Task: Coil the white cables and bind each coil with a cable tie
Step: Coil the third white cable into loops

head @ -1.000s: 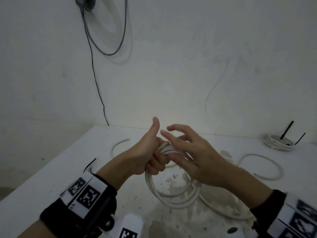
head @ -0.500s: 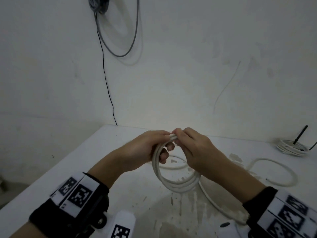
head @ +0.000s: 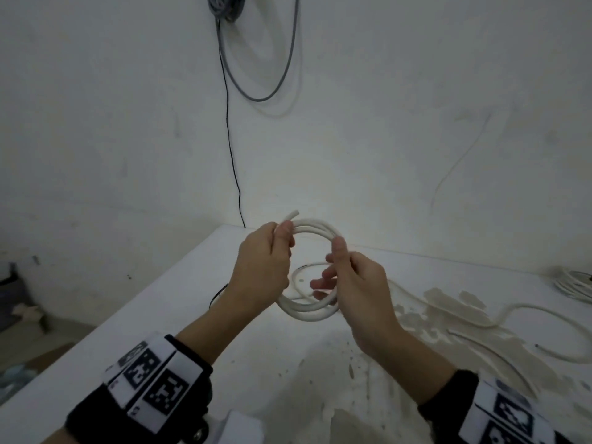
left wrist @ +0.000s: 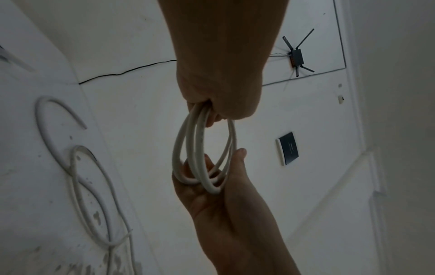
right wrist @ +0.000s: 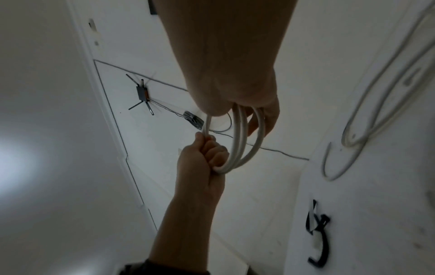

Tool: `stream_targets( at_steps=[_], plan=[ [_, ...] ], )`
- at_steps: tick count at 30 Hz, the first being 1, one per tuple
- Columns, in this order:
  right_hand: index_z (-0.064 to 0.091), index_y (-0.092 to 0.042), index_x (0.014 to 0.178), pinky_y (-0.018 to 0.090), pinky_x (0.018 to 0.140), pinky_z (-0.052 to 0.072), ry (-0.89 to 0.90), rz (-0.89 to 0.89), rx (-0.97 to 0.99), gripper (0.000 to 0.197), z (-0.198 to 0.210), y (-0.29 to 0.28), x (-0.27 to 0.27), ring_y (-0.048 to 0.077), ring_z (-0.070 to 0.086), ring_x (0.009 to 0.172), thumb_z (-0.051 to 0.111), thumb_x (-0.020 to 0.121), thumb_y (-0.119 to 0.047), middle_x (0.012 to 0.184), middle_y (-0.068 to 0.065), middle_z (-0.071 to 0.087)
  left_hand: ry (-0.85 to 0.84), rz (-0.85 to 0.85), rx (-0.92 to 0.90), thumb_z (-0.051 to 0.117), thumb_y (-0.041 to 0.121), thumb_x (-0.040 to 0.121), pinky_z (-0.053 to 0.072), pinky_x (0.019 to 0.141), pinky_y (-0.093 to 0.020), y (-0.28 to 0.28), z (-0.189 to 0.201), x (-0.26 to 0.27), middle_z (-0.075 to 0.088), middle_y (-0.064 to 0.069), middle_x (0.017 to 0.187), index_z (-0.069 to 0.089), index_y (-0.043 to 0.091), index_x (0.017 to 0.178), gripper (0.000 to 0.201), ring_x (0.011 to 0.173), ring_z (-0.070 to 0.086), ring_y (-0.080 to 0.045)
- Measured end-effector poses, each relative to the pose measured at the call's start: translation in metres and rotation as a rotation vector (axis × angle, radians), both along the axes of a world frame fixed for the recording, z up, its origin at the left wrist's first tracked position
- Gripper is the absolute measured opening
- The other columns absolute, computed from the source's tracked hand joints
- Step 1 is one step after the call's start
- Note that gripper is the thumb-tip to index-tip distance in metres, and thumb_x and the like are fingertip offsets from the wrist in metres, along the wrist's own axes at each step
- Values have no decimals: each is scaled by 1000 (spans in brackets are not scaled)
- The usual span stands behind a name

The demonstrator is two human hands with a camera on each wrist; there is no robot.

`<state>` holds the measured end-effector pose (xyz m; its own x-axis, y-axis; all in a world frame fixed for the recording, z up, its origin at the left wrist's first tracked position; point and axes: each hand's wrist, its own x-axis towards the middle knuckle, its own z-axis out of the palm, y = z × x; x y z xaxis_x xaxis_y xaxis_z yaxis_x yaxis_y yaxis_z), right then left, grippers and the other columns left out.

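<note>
Above the white tabletop [head: 198, 315], my left hand [head: 261, 267] fists the coil of round white plastic cable [head: 309, 310] at its ten o'clock, the cut end poking out past my thumb; my right hand [head: 360, 283] pinches the loops at two o'clock, lower fingers threaded through the ring; no cable tie on it yet; one black tie [right wrist: 317, 232] lies on the table nearer my right hand, so that hand, I judge, should fetch it.
</note>
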<state>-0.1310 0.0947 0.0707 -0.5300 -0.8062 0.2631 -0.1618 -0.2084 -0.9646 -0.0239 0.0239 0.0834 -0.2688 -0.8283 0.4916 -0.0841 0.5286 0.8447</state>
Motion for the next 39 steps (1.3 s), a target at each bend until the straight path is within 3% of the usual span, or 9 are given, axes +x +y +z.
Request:
stream_targets(
  at_steps=[8, 17, 20, 24, 27, 29, 31, 35, 39],
  plan=[
    [56, -6, 73, 20, 34, 29, -415, -10, 33, 35, 12, -11, 25, 7, 30, 32, 48, 97, -31, 40, -7, 34, 75, -105, 105, 35, 26, 100, 31, 39, -19, -1, -10, 19, 36, 7, 50, 46, 10, 72, 35, 39, 31, -6],
    [29, -20, 52, 15, 34, 12, -638, 386, 224, 52, 9, -13, 26, 8, 12, 28, 37, 98, -42, 37, -7, 16, 480, -516, 736, 36, 27, 98, 27, 31, -15, -4, -13, 55, 27, 6, 48, 45, 8, 71, 34, 31, 23, -4],
    [26, -21, 47, 17, 35, 16, -494, 360, 272, 56, 2, -14, 24, 10, 14, 30, 40, 97, -40, 38, -6, 16, 497, -634, 915, 44, 29, 85, 22, 33, -17, -2, -16, 65, 25, 5, 48, 46, 10, 65, 28, 30, 23, -5],
    [33, -16, 49, 21, 38, 24, -291, 258, 257, 52, -7, -18, 30, 12, 19, 34, 43, 97, -35, 40, -3, 22, 338, -506, 894, 38, 31, 92, 18, 35, -16, -3, -21, 70, 22, 5, 46, 41, 14, 59, 38, 31, 19, -6],
    [48, -8, 72, 29, 44, 45, -127, 300, 272, 42, -11, -22, 38, 16, 32, 36, 34, 99, -36, 44, 1, 33, 215, -419, 809, 43, 38, 94, 19, 34, -14, -8, -23, 78, 20, 5, 50, 39, 16, 59, 41, 34, 17, -6],
    [51, -17, 100, 37, 52, 55, 10, 409, 249, 30, -15, -24, 43, 19, 46, 40, 33, 99, -40, 49, 4, 43, 129, -390, 787, 43, 38, 94, 18, 33, -14, -14, -23, 87, 20, 6, 49, 36, 17, 60, 41, 34, 16, -6],
    [49, -25, 110, 37, 59, 56, 253, 477, 222, 22, -20, -27, 46, 21, 60, 47, 38, 98, -39, 53, 4, 54, 49, -384, 789, 40, 37, 96, 18, 31, -13, -20, -25, 97, 19, 7, 48, 33, 18, 59, 42, 34, 15, -5],
    [50, -10, 81, 31, 57, 47, 590, 495, 216, 27, -32, -39, 52, 16, 66, 52, 38, 99, -26, 57, 5, 59, -43, -371, 884, 36, 39, 96, 15, 32, -12, -30, -32, 114, 19, 7, 45, 35, 17, 56, 45, 33, 14, -5],
    [47, -17, 69, 22, 53, 45, 660, 532, 148, 31, -44, -52, 59, 16, 64, 48, 41, 99, -20, 54, 6, 59, -31, -306, 1012, 32, 40, 96, 12, 31, -11, -38, -41, 127, 19, 7, 42, 34, 18, 52, 50, 29, 14, -5]
  ],
)
